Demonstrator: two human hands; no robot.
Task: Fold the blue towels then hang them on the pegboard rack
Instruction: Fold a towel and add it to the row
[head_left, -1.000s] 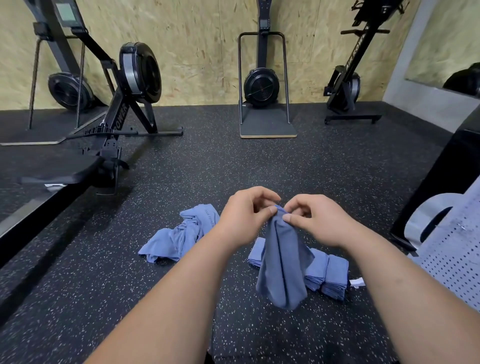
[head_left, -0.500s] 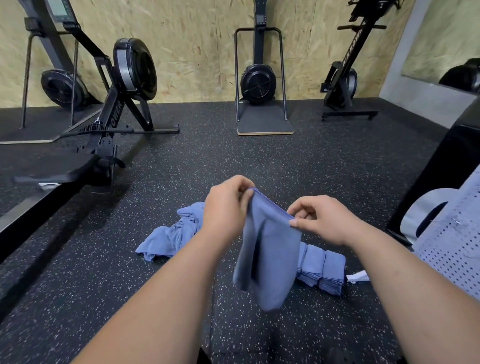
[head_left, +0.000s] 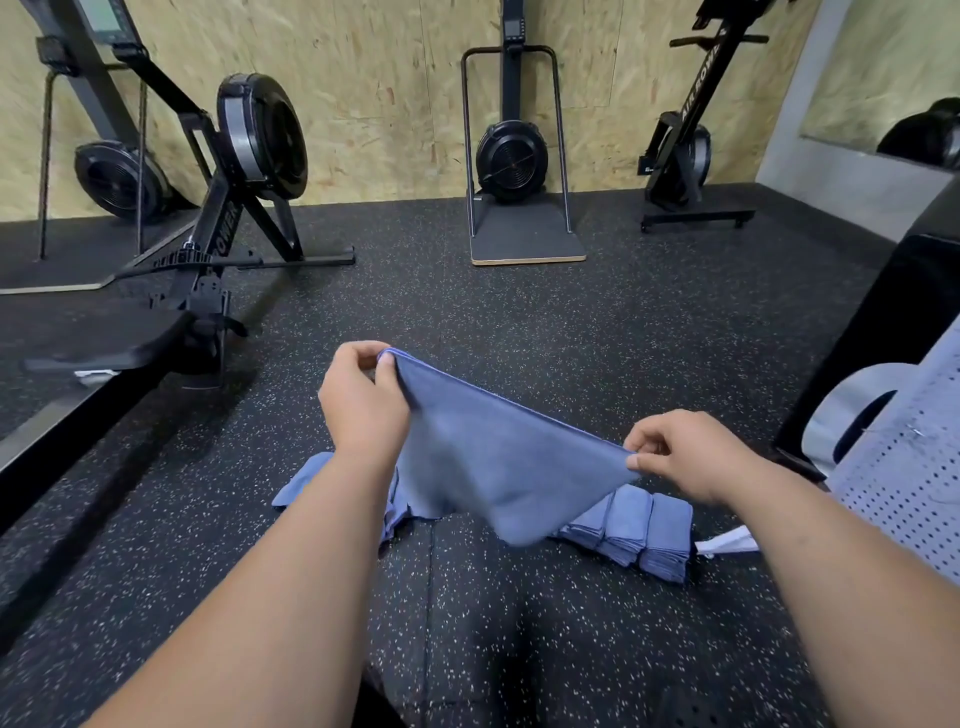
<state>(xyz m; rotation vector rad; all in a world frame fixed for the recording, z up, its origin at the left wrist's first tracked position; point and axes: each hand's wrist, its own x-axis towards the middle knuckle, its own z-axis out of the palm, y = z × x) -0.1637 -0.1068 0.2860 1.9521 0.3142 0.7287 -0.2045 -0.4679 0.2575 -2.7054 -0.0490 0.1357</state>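
A blue towel (head_left: 498, 457) hangs spread in the air between my hands, above the floor. My left hand (head_left: 363, 405) pinches its upper left corner, and my right hand (head_left: 680, 457) pinches the lower right corner. Under it on the floor lies a row of folded blue towels (head_left: 644, 535). A loose heap of unfolded blue towels (head_left: 306, 483) lies to the left, mostly hidden behind my left forearm. The white pegboard rack (head_left: 914, 488) stands at the right edge.
The floor (head_left: 519, 332) is dark speckled rubber. A rowing machine (head_left: 208, 249) runs along the left side. Two more exercise machines (head_left: 514, 156) stand against the wooden back wall. A black box (head_left: 893, 332) stands at the right. A white tag (head_left: 727, 543) lies by the folded towels.
My hands have moved apart, the left up and left, the right to the right. The towel, bunched and hanging a second ago, is now stretched open between them.
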